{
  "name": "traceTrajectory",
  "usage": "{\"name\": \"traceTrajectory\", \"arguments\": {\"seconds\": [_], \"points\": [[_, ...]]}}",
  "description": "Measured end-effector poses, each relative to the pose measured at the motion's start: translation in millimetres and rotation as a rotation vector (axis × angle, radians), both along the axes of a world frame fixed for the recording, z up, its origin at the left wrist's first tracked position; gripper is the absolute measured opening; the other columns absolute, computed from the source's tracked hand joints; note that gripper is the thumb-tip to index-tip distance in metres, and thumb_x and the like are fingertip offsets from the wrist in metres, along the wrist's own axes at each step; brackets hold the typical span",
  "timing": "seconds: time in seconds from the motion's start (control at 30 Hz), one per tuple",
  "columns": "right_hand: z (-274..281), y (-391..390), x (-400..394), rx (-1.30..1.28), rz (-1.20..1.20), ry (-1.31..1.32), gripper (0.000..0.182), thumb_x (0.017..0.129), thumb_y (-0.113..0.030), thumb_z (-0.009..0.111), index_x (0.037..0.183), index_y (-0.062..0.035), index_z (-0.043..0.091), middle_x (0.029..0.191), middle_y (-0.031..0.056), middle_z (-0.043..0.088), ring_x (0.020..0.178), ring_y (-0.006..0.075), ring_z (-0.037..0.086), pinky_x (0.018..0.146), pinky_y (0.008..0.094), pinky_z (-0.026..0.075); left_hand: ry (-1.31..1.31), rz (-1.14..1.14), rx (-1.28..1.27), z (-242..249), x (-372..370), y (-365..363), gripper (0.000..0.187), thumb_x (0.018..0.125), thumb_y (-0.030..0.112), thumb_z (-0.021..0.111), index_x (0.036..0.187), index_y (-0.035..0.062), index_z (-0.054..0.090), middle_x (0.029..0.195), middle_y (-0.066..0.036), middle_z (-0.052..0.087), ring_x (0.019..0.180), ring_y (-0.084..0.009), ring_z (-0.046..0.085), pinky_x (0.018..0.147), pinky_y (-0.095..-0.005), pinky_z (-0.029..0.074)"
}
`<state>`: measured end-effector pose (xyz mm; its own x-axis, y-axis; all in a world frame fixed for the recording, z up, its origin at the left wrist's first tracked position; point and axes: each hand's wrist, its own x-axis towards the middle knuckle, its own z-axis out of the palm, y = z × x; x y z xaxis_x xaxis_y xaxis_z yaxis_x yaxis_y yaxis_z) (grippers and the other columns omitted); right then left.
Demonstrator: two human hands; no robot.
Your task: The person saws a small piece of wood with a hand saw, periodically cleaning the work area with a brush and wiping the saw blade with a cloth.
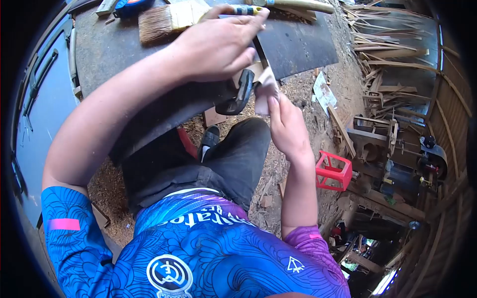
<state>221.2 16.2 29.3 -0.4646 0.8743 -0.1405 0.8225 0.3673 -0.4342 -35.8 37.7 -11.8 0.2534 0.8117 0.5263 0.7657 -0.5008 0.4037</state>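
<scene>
My left hand reaches over the bench with the index finger stretched out and the thumb apart. I see nothing clearly held in it. Just beyond the fingers lies a striped handle with a yellow tip. My right hand pinches a folded pale sheet that looks like sandpaper, thumb on top. A narrow dark-edged strip runs from the sheet up towards my left fingers. Beside the sheet, a black clamp sits at the bench edge, close to a pale piece of wood.
A wide paintbrush and a blue round object lie on the dark bench. A red plastic stool stands on the shaving-covered ground to the right. Wood strips are piled farther back, with machinery below them.
</scene>
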Motion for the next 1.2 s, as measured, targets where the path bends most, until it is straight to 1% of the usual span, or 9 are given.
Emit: {"name": "traceTrajectory", "arguments": {"seconds": [0.2, 0.4, 0.6, 0.67, 0.7, 0.8, 0.97, 1.13, 1.2], "points": [[1.9, -31.4, 26.4, 0.027, -0.017, 0.065, 0.025, 0.107, -0.021, 0.047, 0.108, 0.0007, 0.060, 0.088, 0.0298, 0.067, 0.084, 0.0516, 0.065, 0.074, 0.0572, 0.050, 0.080, -0.132, -0.018, -1.8, 19.2, -12.6, 0.076, 0.090, 0.019, 0.049, 0.157, -0.0074, 0.026, 0.144, -0.015, 0.060, 0.136, -0.0275, 0.056, 0.125, -0.0534, 0.017], [-1.4, -1.7, -4.3, 0.022, 0.000, 0.068, 0.026, 0.107, -0.020, 0.046, 0.105, 0.0019, 0.060, 0.088, 0.0294, 0.066, 0.084, 0.0508, 0.065, 0.074, 0.0545, 0.050, 0.124, 0.064, 0.025, 1.1, 0.6, -0.7, 0.075, 0.091, 0.020, 0.052, 0.157, -0.0088, 0.029, 0.142, -0.017, 0.062, 0.140, -0.0293, 0.052, 0.123, -0.0481, 0.024], [4.9, -30.2, 15.1, 0.047, -0.020, 0.016, 0.027, 0.107, -0.019, 0.046, 0.111, 0.0017, 0.063, 0.094, 0.0294, 0.068, 0.088, 0.0489, 0.067, 0.078, 0.0530, 0.051, 0.120, -0.111, 0.030, 1.9, 17.9, -10.9, 0.078, 0.085, 0.020, 0.052, 0.151, -0.0148, 0.034, 0.137, -0.025, 0.062, 0.137, -0.0303, 0.055, 0.120, -0.0501, 0.032], [5.2, -29.4, 16.2, 0.004, -0.030, 0.044, 0.032, 0.109, -0.019, 0.043, 0.120, 0.0032, 0.064, 0.098, 0.0214, 0.071, 0.092, 0.0342, 0.071, 0.084, 0.0424, 0.053, 0.139, -0.087, 0.037, 2.3, 16.9, -10.2, 0.077, 0.085, 0.021, 0.052, 0.152, -0.0130, 0.034, 0.141, -0.026, 0.060, 0.139, -0.0301, 0.053, 0.122, -0.0505, 0.030], [1.1, -17.0, 15.5, 0.001, 0.006, 0.059, 0.029, 0.108, -0.018, 0.045, 0.116, 0.0022, 0.064, 0.097, 0.0291, 0.069, 0.091, 0.0475, 0.069, 0.079, 0.0509, 0.052, 0.143, -0.006, 0.064, 1.2, 15.0, -7.7, 0.077, 0.086, 0.021, 0.052, 0.153, -0.0114, 0.034, 0.144, -0.026, 0.058, 0.140, -0.0302, 0.052, 0.123, -0.0505, 0.027], [1.9, 5.2, -10.8, 0.013, -0.012, -0.019, 0.030, 0.108, -0.021, 0.046, 0.116, 0.0025, 0.064, 0.098, 0.0292, 0.069, 0.093, 0.0473, 0.068, 0.079, 0.0489, 0.053, 0.110, 0.050, 0.166, -4.2, -1.1, 3.5, 0.071, 0.089, 0.022, 0.051, 0.153, -0.0067, 0.038, 0.150, -0.024, 0.053, 0.146, -0.0312, 0.045, 0.125, -0.0498, 0.020], [-2.1, -25.3, 13.5, -0.008, -0.020, 0.103, 0.029, 0.108, -0.021, 0.046, 0.109, 0.0025, 0.062, 0.094, 0.0296, 0.068, 0.090, 0.0490, 0.066, 0.077, 0.0501, 0.051, 0.116, -0.143, 0.103, -1.0, 11.3, -8.9, 0.062, 0.088, 0.024, 0.052, 0.144, -0.0024, 0.050, 0.147, -0.023, 0.056, 0.143, -0.0307, 0.049, 0.123, -0.0512, 0.028], [-2.1, -0.5, -3.8, 0.020, -0.003, 0.101, 0.025, 0.107, -0.019, 0.048, 0.102, 0.0024, 0.060, 0.086, 0.0287, 0.066, 0.086, 0.0500, 0.065, 0.075, 0.0521, 0.050, 0.169, -0.003, 0.136, -1.3, 3.1, 2.8, 0.050, 0.093, 0.023, 0.052, 0.134, -0.0047, 0.058, 0.144, -0.024, 0.059, 0.140, -0.0337, 0.052, 0.122, -0.0480, 0.030], [-2.3, 2.8, -5.4, 0.018, 0.005, 0.068, 0.025, 0.107, -0.019, 0.048, 0.100, 0.0025, 0.059, 0.084, 0.0286, 0.065, 0.085, 0.0503, 0.064, 0.073, 0.0531, 0.049, 0.177, -0.044, 0.240, 4.9, -9.7, 6.1, 0.045, 0.095, 0.026, 0.051, 0.122, -0.0079, 0.064, 0.132, -0.029, 0.064, 0.119, -0.0392, 0.065, 0.110, -0.0510, 0.043]]}}
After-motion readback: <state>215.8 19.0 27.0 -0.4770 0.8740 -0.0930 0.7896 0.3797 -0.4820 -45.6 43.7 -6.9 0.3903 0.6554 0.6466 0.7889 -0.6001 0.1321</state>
